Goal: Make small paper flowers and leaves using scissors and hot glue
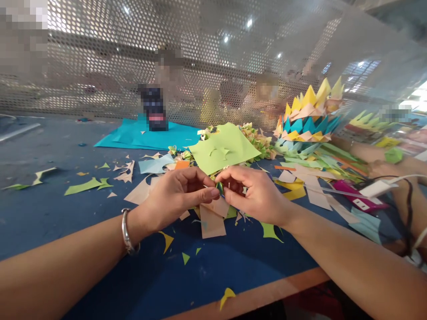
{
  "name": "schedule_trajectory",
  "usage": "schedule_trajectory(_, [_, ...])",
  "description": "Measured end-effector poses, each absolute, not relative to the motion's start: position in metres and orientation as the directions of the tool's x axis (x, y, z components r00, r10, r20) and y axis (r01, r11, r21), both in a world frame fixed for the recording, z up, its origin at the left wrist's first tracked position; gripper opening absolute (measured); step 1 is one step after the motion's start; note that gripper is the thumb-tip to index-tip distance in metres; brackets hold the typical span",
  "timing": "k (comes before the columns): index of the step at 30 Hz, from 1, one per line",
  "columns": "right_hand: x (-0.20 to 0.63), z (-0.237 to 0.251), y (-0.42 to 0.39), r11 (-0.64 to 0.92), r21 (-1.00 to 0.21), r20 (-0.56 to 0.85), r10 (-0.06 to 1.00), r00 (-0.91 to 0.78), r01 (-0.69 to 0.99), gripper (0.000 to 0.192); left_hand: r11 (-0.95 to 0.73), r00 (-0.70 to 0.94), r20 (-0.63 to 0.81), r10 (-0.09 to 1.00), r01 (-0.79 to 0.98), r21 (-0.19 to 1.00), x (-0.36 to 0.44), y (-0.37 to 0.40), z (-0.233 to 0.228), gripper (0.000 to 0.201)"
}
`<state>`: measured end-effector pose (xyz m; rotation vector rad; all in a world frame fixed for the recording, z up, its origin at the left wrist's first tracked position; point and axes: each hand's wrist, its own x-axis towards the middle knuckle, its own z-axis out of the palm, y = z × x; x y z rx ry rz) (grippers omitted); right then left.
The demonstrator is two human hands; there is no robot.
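Observation:
A small piece of green paper [219, 187] is pinched between my two hands, above the scraps in the middle of the table. My left hand [182, 195], with a silver bangle [126, 231] at its wrist, holds it between thumb and forefinger. From the other side my right hand [253, 191] grips it with curled fingers. The fingertips hide most of its shape. Just beyond the hands, a light green paper sheet [230, 146] lies on a heap of small folded paper pieces [258, 138]. Under the hands lie peach paper strips [212, 226].
Blue paper sheets [133, 135] lie at the back, with a blurred dark object on them. A tiered paper crown [310, 120] stands back right. A magenta power strip [358, 195] with cables sits at right, near another person's arm [360, 155]. A perforated metal panel [200, 53] closes the back.

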<state>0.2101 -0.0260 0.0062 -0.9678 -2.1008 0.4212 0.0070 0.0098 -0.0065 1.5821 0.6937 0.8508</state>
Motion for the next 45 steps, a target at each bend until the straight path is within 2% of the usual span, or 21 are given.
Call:
schedule_trajectory(9, [0.218, 0.005, -0.031, 0.639, -0.603, 0.496, 0.769, -0.403, 0.477, 0.011, -0.079, 0.609, 0.109, 0.785, -0.076, 0.994, 0.013, 0.010, -0.008, 0.015])
schedule_trajectory(19, [0.220, 0.005, -0.031, 0.637, -0.623, 0.485, 0.770, -0.415, 0.455, 0.010, -0.100, 0.628, 0.119, 0.769, -0.065, 0.993, 0.010, 0.011, -0.006, 0.017])
schedule_trajectory(31, [0.221, 0.004, -0.032, 0.616, -0.649, 0.472, 0.786, -0.399, 0.446, 0.008, -0.041, 0.647, 0.086, 0.758, -0.084, 0.996, 0.008, 0.013, -0.008, 0.013])
schedule_trajectory(41, [0.220, 0.003, -0.030, 0.632, -0.648, 0.483, 0.772, -0.414, 0.425, 0.010, -0.149, 0.615, 0.132, 0.778, -0.024, 0.989, 0.010, 0.013, -0.008, 0.014])
schedule_trajectory(45, [0.218, 0.001, -0.029, 0.644, -0.645, 0.488, 0.762, -0.426, 0.411, 0.008, -0.291, 0.600, 0.194, 0.776, 0.068, 0.954, 0.010, 0.010, -0.009, 0.011])
